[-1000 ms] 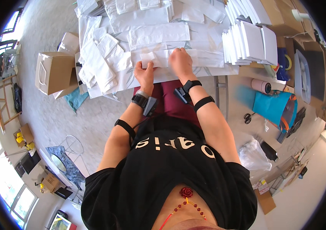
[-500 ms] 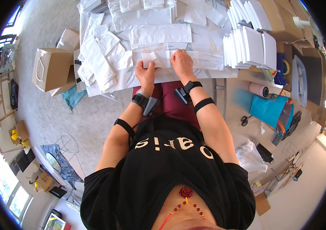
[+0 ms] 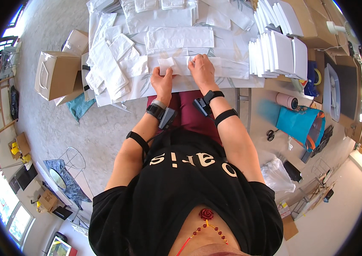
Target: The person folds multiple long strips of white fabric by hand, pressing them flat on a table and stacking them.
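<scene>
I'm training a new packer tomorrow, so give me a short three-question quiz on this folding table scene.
1. True or false: both hands rest on the same white paper sheet.
2. Which lies to the person's right of the right hand? A) row of stacked white bags B) brown cardboard box C) round mirror
3. Fill in: on the floor beside the pink roll lies a sheet coloured ____.

Key: 1 true, the left hand holds its near edge and the right presses on top. 2 A. 3 teal blue.
</scene>
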`<action>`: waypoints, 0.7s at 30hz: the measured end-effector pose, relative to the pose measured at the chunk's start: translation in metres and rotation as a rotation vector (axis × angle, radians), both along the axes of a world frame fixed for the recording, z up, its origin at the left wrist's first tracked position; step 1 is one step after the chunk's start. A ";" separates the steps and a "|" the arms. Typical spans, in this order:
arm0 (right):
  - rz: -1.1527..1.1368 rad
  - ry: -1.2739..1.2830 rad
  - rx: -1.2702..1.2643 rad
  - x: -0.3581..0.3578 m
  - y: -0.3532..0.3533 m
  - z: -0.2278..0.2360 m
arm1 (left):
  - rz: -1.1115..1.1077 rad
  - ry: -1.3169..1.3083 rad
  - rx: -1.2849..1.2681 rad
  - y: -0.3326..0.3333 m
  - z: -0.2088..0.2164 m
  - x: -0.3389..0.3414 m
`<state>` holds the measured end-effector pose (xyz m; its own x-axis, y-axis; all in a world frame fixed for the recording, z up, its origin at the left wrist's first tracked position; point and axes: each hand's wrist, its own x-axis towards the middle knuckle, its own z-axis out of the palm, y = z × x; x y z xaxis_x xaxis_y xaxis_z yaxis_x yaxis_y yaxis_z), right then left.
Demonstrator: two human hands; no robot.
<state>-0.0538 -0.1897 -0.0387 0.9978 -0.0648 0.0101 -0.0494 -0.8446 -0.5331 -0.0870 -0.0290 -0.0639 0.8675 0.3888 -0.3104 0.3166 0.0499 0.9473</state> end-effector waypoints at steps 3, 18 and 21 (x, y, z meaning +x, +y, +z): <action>-0.006 0.003 -0.017 0.001 0.000 -0.002 | 0.018 0.003 -0.047 -0.004 0.007 0.000; -0.014 -0.003 -0.029 0.003 0.002 -0.005 | 0.024 -0.007 -0.095 -0.004 0.010 0.001; -0.018 -0.001 -0.022 0.003 0.003 -0.005 | 0.023 0.001 -0.102 -0.005 0.012 0.000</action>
<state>-0.0512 -0.1865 -0.0435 0.9965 -0.0829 0.0126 -0.0646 -0.8553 -0.5141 -0.0867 -0.0337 -0.0520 0.8585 0.3751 -0.3497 0.3147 0.1530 0.9368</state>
